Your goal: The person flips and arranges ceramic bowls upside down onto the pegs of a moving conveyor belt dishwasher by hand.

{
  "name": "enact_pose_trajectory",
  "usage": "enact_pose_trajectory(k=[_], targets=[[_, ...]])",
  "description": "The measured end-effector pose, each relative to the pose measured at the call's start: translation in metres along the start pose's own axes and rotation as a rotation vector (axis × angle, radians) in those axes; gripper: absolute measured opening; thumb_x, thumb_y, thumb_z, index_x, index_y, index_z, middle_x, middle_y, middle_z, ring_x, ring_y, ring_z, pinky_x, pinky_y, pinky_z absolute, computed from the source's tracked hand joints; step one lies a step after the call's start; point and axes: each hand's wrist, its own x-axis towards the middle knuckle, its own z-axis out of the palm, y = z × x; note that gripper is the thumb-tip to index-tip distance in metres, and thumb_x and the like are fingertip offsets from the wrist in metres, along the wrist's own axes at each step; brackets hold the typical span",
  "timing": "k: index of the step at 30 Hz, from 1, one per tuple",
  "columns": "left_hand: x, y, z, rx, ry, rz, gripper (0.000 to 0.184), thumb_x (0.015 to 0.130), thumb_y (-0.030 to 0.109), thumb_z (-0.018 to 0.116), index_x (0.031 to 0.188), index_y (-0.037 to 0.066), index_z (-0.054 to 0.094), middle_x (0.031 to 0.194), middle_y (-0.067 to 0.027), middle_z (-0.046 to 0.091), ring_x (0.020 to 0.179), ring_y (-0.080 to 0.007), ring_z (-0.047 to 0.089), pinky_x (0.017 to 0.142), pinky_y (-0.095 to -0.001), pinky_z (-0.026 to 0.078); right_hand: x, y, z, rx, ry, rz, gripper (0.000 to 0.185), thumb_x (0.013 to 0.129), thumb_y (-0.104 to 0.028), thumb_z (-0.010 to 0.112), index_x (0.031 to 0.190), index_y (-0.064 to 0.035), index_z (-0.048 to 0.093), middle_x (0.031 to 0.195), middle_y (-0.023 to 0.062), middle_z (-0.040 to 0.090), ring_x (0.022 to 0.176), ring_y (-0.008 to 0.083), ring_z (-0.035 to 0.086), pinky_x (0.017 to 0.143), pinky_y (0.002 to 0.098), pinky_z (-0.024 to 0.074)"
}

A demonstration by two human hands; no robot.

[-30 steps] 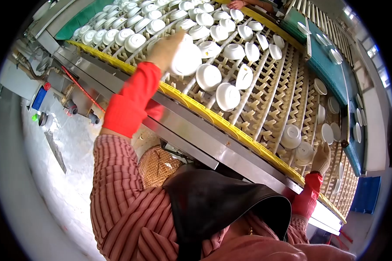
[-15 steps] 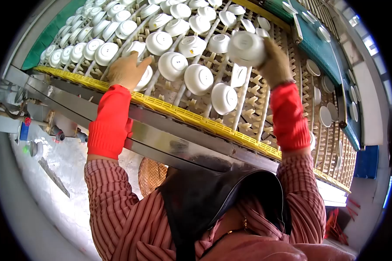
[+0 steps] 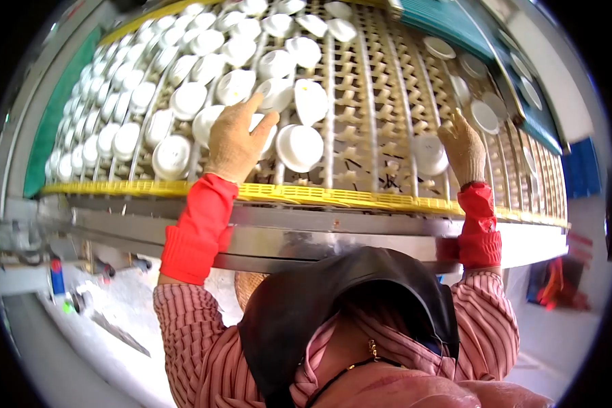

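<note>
Many white bowls lie on a slatted conveyor (image 3: 374,136), crowded at the left and centre. My left hand (image 3: 236,139), in a tan glove with a red sleeve, is over the front bowls, thumb and fingers apart; it touches or nearly touches a bowl partly hidden behind it. A white bowl (image 3: 300,148) sits just right of it. My right hand (image 3: 464,146), gloved alike, hovers over the right part of the conveyor with its fingers apart and nothing visibly held. Just left of it is an upturned bowl (image 3: 429,155).
A yellow rail (image 3: 360,197) and a metal ledge (image 3: 319,239) run along the conveyor's near side. Shallow dishes (image 3: 484,117) lie at the right, beside a teal belt (image 3: 449,27) carrying more dishes. A blue bin (image 3: 581,168) stands at the far right.
The view has turned and shifted. My right hand has let go of the bowl it held and moved right. My left hand has moved right along the front bowls.
</note>
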Motion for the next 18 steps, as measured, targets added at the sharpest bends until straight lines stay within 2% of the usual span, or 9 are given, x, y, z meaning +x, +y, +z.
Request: enact_pose_trajectory(k=[2,6,10,11,13,14,15,16,18], targets=[[0.016,0.025,0.035,-0.217,-0.144,-0.325,0.058,0.103,0.043,0.076,0.143,0.001,0.069,0.133,-0.0258,0.077,0.125,-0.0413,0.073,0.105,-0.047,0.057,-0.02,-0.013,-0.031,-0.063,-0.195,0.276,0.069,0.096,-0.038,0.078,0.156,-0.0091,0.06,0.122,0.0207,0.08,0.112,0.0391,0.078,0.098,0.0482,0.0613],[0.047,0.026,0.128,-0.306,-0.101,-0.413,0.055,0.107,0.035,0.071,0.15,0.001,0.065,0.138,-0.0215,0.075,0.126,-0.0331,0.072,0.108,-0.0416,0.055,-0.032,-0.011,-0.037,0.007,-0.303,0.011,0.04,0.094,-0.042,0.075,0.117,-0.0099,0.07,0.095,0.0198,0.078,0.097,0.0425,0.076,0.085,0.0553,0.0575],[0.076,0.002,0.15,-0.62,-0.021,-0.673,0.044,0.109,0.023,0.069,0.145,-0.002,0.069,0.137,-0.0149,0.076,0.125,-0.0235,0.07,0.109,-0.0359,0.053,-0.024,-0.004,-0.013,-0.018,-0.253,-0.107,0.04,0.098,-0.043,0.072,0.118,-0.0086,0.07,0.1,0.0213,0.078,0.099,0.0441,0.076,0.088,0.0573,0.0578],[0.082,-0.016,0.152,-0.618,-0.019,-0.521,0.042,0.11,0.024,0.067,0.143,-0.002,0.07,0.137,-0.0159,0.076,0.126,-0.0251,0.07,0.109,-0.0355,0.053,-0.025,0.0,-0.011,0.035,-0.216,-0.096,0.042,0.098,-0.043,0.072,0.12,-0.0075,0.071,0.104,0.0219,0.078,0.1,0.0443,0.076,0.089,0.0571,0.058],[0.09,-0.037,0.14,-0.279,-0.026,-0.075,0.038,0.113,0.019,0.059,0.144,0.0,0.07,0.142,-0.018,0.074,0.131,-0.0302,0.069,0.114,-0.0377,0.051,-0.021,0.011,-0.012,0.153,-0.276,-0.018,0.046,0.099,-0.044,0.072,0.128,-0.0079,0.072,0.116,0.0224,0.079,0.106,0.0433,0.076,0.093,0.056,0.0589],[0.095,-0.03,0.124,0.054,-0.034,0.226,0.037,0.115,0.012,0.052,0.146,0.001,0.068,0.145,-0.0192,0.072,0.136,-0.0335,0.067,0.117,-0.0404,0.05,-0.024,0.018,-0.004,0.221,-0.092,-0.058,0.037,0.101,-0.038,0.074,0.129,-0.0136,0.073,0.108,0.017,0.079,0.103,0.0365,0.077,0.09,0.0484,0.0618],[0.096,-0.02,0.124,-0.362,-0.082,-0.173,0.048,0.116,0.034,0.057,0.144,-0.002,0.069,0.139,-0.0207,0.075,0.127,-0.0299,0.07,0.112,-0.0371,0.051,-0.02,0.032,-0.002,0.088,-0.069,-0.177,0.039,0.101,-0.032,0.075,0.134,-0.0111,0.074,0.113,0.0154,0.081,0.105,0.0344,0.078,0.092,0.0455,0.0621],[0.094,-0.022,0.12,-0.32,-0.125,-0.341,0.044,0.114,0.036,0.057,0.138,0.003,0.072,0.133,-0.0193,0.076,0.127,-0.0335,0.071,0.11,-0.0395,0.052,-0.008,0.053,0.006,0.036,0.003,-0.248,0.04,0.1,-0.027,0.077,0.137,-0.0113,0.074,0.114,0.0128,0.082,0.104,0.0323,0.079,0.092,0.0424,0.0628],[0.09,-0.006,0.092,0.468,-0.425,-0.195,0.039,0.113,0.038,0.057,0.136,0.011,0.073,0.13,-0.0167,0.076,0.127,-0.0352,0.071,0.107,-0.0453,0.054,0.016,0.074,-0.004,-0.055,0.093,-0.16,0.044,0.099,-0.028,0.079,0.141,-0.0139,0.074,0.113,0.012,0.083,0.099,0.0312,0.08,0.089,0.0413,0.0637]])
